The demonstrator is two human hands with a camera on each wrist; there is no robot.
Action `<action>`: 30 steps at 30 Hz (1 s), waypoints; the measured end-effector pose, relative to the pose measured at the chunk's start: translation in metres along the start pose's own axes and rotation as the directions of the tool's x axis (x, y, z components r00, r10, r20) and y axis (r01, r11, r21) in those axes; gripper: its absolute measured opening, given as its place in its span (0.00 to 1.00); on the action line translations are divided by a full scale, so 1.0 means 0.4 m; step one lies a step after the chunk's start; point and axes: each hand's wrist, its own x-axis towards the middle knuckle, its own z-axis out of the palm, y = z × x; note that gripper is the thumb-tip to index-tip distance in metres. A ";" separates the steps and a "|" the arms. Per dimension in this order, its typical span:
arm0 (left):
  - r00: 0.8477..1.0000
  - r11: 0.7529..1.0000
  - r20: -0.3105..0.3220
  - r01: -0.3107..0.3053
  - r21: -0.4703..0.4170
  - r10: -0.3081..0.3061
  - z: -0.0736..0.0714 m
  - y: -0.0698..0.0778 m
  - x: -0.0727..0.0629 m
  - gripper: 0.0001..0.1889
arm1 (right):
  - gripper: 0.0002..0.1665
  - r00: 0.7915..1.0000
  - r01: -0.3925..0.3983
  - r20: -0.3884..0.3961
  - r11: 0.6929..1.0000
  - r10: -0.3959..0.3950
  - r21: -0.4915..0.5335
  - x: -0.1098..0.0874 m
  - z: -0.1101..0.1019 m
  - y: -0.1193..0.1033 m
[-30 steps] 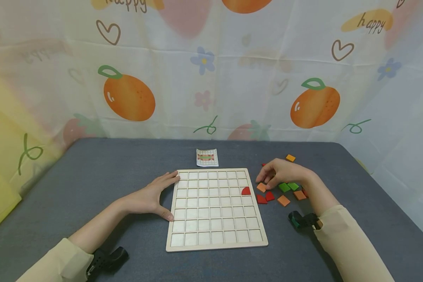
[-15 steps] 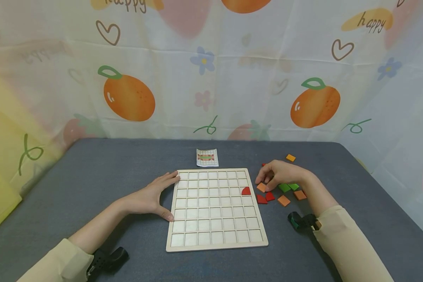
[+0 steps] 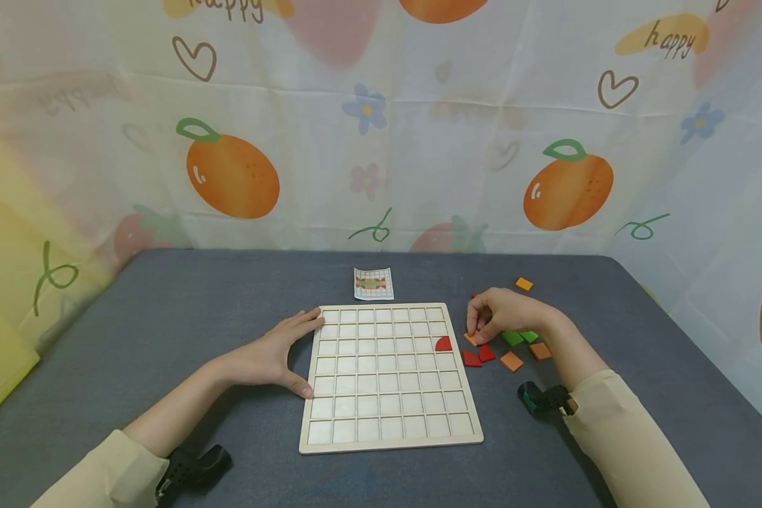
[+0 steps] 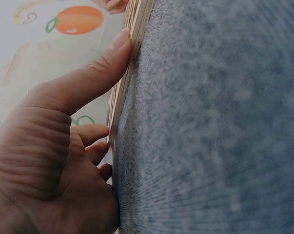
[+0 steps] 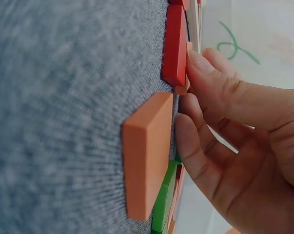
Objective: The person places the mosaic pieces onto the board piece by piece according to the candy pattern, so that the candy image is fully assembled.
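Observation:
A pale wooden grid board (image 3: 390, 446) lies on the table with one red quarter-round tile (image 3: 443, 344) in a cell at its right side. My left hand (image 3: 263, 358) rests spread along the board's left edge, thumb and fingertips touching the rim; the left wrist view shows the thumb (image 4: 100, 73) against that edge. Right of the board, my right hand (image 3: 511, 312) pinches an orange square tile (image 3: 470, 339) between thumb and fingers. Mostly hidden by the fingers, that tile shows only as a sliver in the right wrist view, behind a red tile (image 5: 174, 46).
Near the right hand lie red tiles (image 3: 472, 359), green tiles (image 3: 512, 338) and orange tiles (image 3: 511, 362). A yellow-orange tile (image 3: 523, 283) lies farther back. Behind the board is a small printed pattern card (image 3: 373, 293). A patterned curtain (image 3: 419, 141) hangs behind the table.
My right hand's fingers have drawn in on the orange tile, shifting slightly right and covering more of it. The left hand and the board stay where they were.

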 end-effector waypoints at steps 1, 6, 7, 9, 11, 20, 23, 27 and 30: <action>1.000 1.000 0.001 0.001 0.000 -0.001 0.000 -0.001 0.001 0.63 | 0.07 1.000 0.000 -0.003 1.000 0.000 -0.002 -0.001 0.000 -0.001; 1.000 1.000 -0.001 0.002 0.002 -0.002 0.001 -0.001 0.002 0.63 | 0.12 1.000 -0.004 -0.005 1.000 0.004 -0.010 -0.003 0.001 0.000; 1.000 1.000 -0.001 0.003 0.002 -0.003 0.001 -0.001 0.002 0.63 | 0.13 1.000 -0.007 -0.003 1.000 0.007 -0.011 -0.004 0.002 0.001; 1.000 1.000 0.000 0.003 0.001 -0.003 0.002 -0.002 0.002 0.63 | 0.13 1.000 -0.014 0.000 1.000 0.014 -0.013 -0.004 0.002 0.001; 1.000 1.000 0.001 0.006 0.000 -0.006 0.002 -0.002 0.003 0.63 | 0.13 1.000 -0.021 0.000 1.000 0.021 -0.019 -0.005 0.003 -0.001; 1.000 1.000 -0.002 0.008 0.002 -0.008 0.002 -0.007 0.003 0.63 | 0.07 1.000 0.001 -0.021 0.999 -0.002 -0.052 -0.006 -0.001 -0.006; 1.000 1.000 -0.003 0.005 0.002 -0.005 0.002 -0.006 0.002 0.63 | 0.06 0.999 0.021 -0.024 0.999 -0.021 -0.038 -0.005 -0.003 -0.006; 1.000 1.000 -0.001 0.004 0.004 -0.004 0.002 -0.005 0.002 0.63 | 0.06 0.999 0.027 -0.035 1.000 -0.027 -0.010 -0.007 -0.005 -0.012; 1.000 1.000 0.000 0.007 0.001 -0.007 0.002 -0.005 0.002 0.63 | 0.05 0.999 0.017 -0.041 1.000 -0.017 -0.006 -0.009 -0.007 -0.020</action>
